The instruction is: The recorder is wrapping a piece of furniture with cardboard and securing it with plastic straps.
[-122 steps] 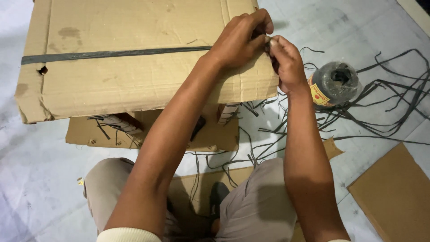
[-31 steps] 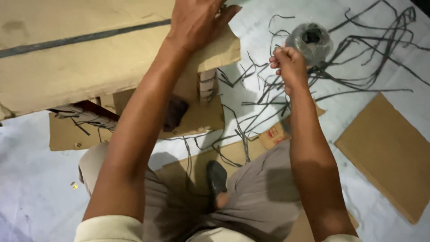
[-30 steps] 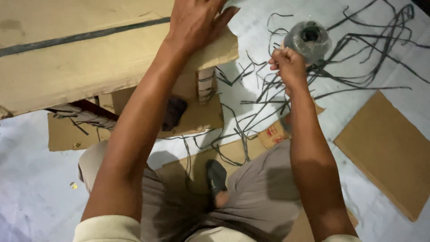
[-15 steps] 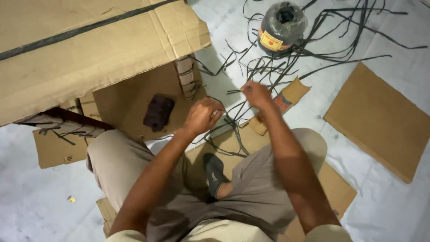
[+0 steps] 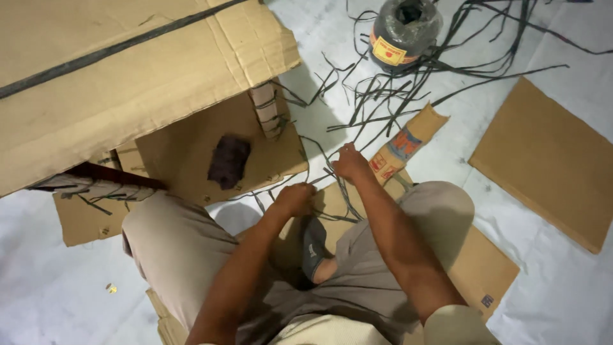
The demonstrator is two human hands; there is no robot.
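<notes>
A dark strap strip [image 5: 332, 167] is grasped by the right hand [image 5: 350, 163]; the left hand [image 5: 295, 198] is clenched on strips [image 5: 255, 195]; a strap spool [image 5: 403, 29] is seen well beyond the fingers.

Far left: we see the cardboard box [image 5: 128, 83]
Far centre: the twine spool [image 5: 403, 29], strands [image 5: 389, 96] before it
Right: the cardboard sheet [image 5: 543, 160]
Near: our left hand [image 5: 295, 199] and right hand [image 5: 351, 163] among strands

cardboard box [image 5: 128, 83], twine spool [image 5: 403, 32], flat cardboard sheet [image 5: 549, 160], dark cloth [image 5: 228, 160]
</notes>
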